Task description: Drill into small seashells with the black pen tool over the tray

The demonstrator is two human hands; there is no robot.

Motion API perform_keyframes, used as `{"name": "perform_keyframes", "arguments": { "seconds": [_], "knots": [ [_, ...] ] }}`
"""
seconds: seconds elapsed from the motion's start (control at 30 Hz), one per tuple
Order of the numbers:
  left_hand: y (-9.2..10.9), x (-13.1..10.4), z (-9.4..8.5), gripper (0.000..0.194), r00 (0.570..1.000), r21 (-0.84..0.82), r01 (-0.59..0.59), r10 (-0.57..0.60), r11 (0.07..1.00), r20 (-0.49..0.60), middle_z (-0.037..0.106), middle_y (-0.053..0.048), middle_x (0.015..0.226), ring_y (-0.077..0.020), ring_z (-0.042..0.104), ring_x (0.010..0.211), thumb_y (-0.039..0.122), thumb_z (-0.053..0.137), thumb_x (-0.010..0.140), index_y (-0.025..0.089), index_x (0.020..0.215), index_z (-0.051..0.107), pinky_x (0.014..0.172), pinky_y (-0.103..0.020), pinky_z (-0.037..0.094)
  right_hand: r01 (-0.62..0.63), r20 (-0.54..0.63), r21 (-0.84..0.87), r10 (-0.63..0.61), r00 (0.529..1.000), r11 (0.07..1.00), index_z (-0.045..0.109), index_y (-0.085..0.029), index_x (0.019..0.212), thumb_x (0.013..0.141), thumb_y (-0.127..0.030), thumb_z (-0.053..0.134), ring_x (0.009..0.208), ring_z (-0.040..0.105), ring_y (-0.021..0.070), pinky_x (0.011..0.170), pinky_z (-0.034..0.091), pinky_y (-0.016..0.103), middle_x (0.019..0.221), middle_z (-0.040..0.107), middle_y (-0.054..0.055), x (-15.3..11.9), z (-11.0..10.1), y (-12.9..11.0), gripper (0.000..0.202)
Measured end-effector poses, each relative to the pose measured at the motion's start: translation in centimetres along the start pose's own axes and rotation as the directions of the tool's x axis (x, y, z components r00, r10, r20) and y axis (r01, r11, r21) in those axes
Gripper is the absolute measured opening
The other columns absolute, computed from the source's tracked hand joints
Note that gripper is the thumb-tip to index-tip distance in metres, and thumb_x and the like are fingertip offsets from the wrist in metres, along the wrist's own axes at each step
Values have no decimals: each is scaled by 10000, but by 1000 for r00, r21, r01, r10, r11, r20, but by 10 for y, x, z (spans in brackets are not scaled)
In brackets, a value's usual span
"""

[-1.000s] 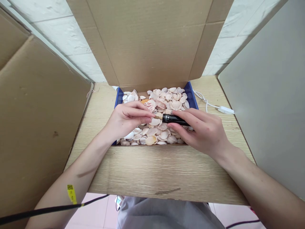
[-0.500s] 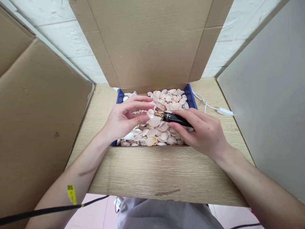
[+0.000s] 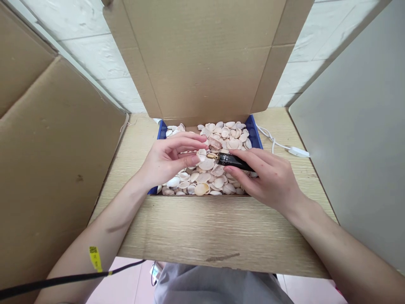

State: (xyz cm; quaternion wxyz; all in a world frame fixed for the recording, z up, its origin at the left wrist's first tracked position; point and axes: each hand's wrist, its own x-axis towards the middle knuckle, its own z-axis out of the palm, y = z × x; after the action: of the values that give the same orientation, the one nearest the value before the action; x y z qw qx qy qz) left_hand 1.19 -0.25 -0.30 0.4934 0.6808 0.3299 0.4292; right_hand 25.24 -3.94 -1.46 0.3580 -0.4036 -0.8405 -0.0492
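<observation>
A broad brown cardboard panel (image 3: 53,160), creased and matte, stands along the left side, and a smooth, flat grey panel (image 3: 354,118) stands along the right. Between them, a wide cardboard flap (image 3: 205,55) with straight fold lines rises behind a shallow box (image 3: 255,133) with blue side walls, which sits on a pale wood-grain tabletop (image 3: 202,228) with a dark smudge near its front edge. The box holds a layer of seashells (image 3: 202,188), rounded and fan-shaped, mostly white, cream and pinkish, some ribbed. Over them, the right hand (image 3: 274,175) grips a glossy black cylindrical tool (image 3: 234,161), its thumb below and its fingers curled over the top, the barrel lying nearly level. The left hand (image 3: 164,159) faces it, fingers slightly bent and partly spread from the thumb; a small, pale, thin-edged shell (image 3: 201,155) is held at the thumb and fingertips, above the shells in the box. The tool's narrow brass-coloured tip (image 3: 213,156) points at this shell, very near it; whether they touch, I cannot tell.
</observation>
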Motion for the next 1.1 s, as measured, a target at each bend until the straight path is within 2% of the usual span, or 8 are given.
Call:
{"name": "perform_keyframes", "arguments": {
  "seconds": [0.1,0.2,0.33,0.47,0.8,0.97,1.1],
  "knots": [
    [1,0,1,227,998,-25,54,-55,998,-14,710,-72,1119,-216,648,1099,167,791,733,226,951,771,900,-334,589,13,-17,-5,-13,1000,1000,636,-142,1037,893,-298,644,723,688,165,596,533,264,873,738,81,0,1,0,213],
    [2,0,2,285,984,-60,172,-174,983,-42,712,-82,1126,-224,683,1031,216,815,712,201,991,755,851,-331,603,25,-35,-10,-25,999,1000,634,-133,1034,882,-287,660,722,685,166,606,535,267,875,738,87,-1,1,1,218],
    [3,0,5,278,949,-91,282,-292,955,-117,747,-52,899,-165,709,750,253,830,689,160,937,746,690,-291,616,12,-39,-34,-13,999,999,631,-147,1034,884,-296,659,719,683,162,612,530,262,864,738,75,-1,1,0,213],
    [5,1,7,236,947,-79,278,-287,957,-144,712,-12,684,-129,675,611,248,832,678,133,865,747,613,-254,601,8,-36,-49,-10,999,999,634,-166,1038,896,-313,644,720,681,158,617,528,259,860,738,64,-1,1,0,205],
    [2,0,6,187,952,-106,256,-270,961,-143,727,-17,759,-121,690,665,202,846,646,139,793,748,662,-242,605,6,-1,-8,-6,1000,1000,638,-170,1022,918,-340,610,720,691,159,586,522,258,878,743,60,-1,1,1,201],
    [1,-1,5,209,966,-85,241,-247,967,-72,744,-26,843,-122,705,745,176,817,703,149,895,738,687,-212,593,2,11,5,-2,1000,1000,637,-154,1038,919,-331,610,736,700,159,605,533,256,902,748,71,-2,1,0,215],
    [0,-2,6,331,976,-83,219,-218,972,24,750,-28,913,-117,698,772,155,798,728,181,1050,727,681,-199,586,6,2,-1,-6,1000,1000,635,-159,1032,920,-328,606,727,698,164,606,535,261,881,745,68,-1,1,0,205]
  ]
}}
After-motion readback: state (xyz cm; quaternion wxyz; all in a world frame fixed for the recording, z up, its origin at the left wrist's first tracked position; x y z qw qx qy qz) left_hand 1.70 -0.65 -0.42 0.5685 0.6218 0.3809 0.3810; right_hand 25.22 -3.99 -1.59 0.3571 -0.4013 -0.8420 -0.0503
